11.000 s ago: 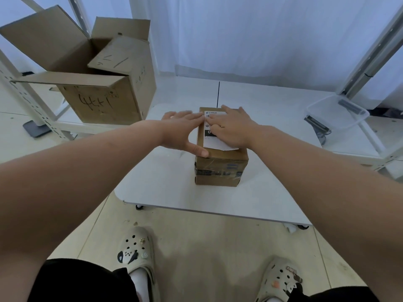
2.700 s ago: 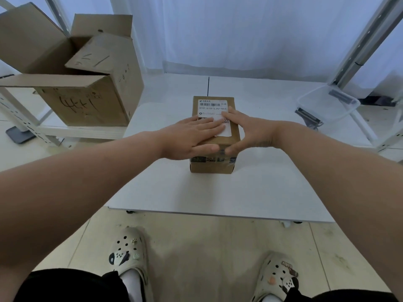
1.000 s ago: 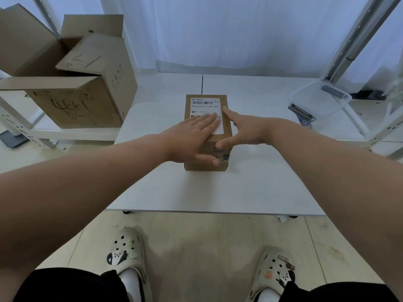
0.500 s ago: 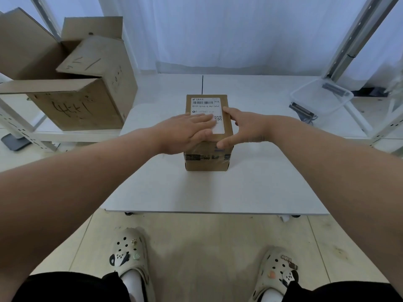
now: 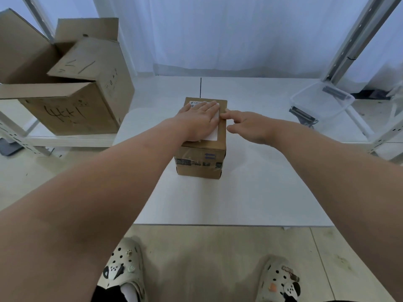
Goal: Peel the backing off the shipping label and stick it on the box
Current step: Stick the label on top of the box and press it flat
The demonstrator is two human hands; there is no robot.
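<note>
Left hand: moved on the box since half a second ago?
Yes. The left hand slid forward over the label toward the far edge of the box, covering most of the label.

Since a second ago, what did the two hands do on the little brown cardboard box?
The left hand slid flat along the white paper shipping label toward the small brown cardboard box's far end. The right hand let go of the box's right side; only a fingertip now touches its top edge. The box, white table, big open carton and clear plastic tub stayed put.
</note>
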